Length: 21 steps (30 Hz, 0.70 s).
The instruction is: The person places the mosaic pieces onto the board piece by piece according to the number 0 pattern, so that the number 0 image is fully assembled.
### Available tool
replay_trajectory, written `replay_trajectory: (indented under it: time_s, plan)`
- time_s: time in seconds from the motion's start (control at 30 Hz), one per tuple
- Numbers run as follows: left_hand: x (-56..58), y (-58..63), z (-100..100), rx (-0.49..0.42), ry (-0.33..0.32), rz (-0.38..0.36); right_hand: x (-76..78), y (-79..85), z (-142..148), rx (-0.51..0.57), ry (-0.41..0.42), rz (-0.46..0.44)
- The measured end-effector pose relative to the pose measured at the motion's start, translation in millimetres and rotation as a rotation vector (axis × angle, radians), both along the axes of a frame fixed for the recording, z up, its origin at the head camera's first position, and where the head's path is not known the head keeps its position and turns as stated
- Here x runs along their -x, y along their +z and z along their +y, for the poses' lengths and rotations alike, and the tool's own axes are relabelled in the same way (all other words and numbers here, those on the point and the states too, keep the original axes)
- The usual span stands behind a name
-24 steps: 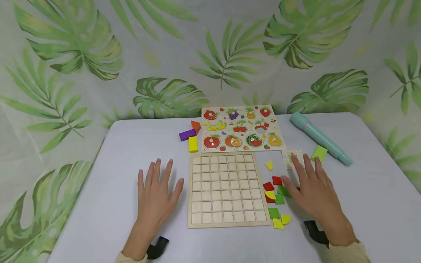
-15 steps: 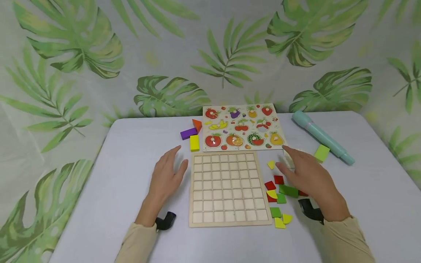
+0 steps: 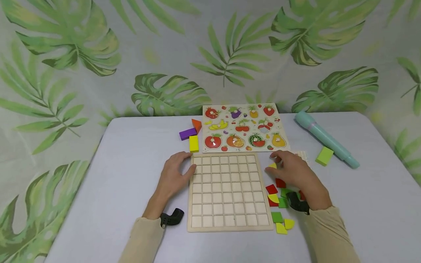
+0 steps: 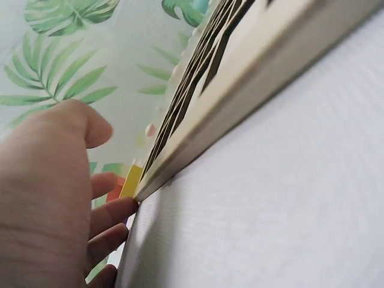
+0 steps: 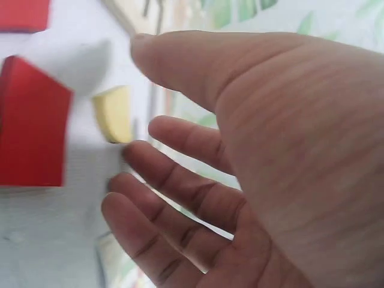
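Note:
A square wooden grid board lies flat on the white table. At its far left corner is my left hand; in the left wrist view a fingertip meets the board's corner, while the thumb stands raised off it. My right hand hovers beyond the board's right edge, thumb and fingers spread apart around a small yellow piece. Nothing lies between those fingers in the right wrist view, where the yellow piece shows past the fingertips, beside a red piece.
Behind the grid board lies a fruit puzzle board. Orange, purple and yellow blocks sit to its left. On the right are a teal stick and a light green block. Several flat pieces, including a green one, line the board's right side.
My left hand has moved right and forward, to the board's far left corner. My right hand has come left, its fingers turning from flat and spread to curved near the small yellow piece.

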State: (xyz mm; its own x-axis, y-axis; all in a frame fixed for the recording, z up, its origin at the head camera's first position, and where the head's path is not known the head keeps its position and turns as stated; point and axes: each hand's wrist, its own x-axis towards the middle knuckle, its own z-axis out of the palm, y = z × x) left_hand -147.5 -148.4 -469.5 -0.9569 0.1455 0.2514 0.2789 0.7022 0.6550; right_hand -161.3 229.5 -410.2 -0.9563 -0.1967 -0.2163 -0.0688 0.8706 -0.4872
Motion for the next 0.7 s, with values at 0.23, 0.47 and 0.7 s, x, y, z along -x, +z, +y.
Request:
replay_trajectory:
  time_s: [0.23,0.47,0.7]
  plan:
    - [-1.4,-0.6,-1.7,0.074,-0.066,0.068,-1.1,-3.4,1.5,0.026,0.031,0.036]
    - [-1.7,-1.9,-2.4,0.119,-0.091,0.064,-2.1,-4.4,6.9,0.084,0.108,0.077]
    - [0.2,-4.2,0.1,0.123,-0.096,0.06,-3.3,-6.3,10.2,0.056,0.061,0.068]
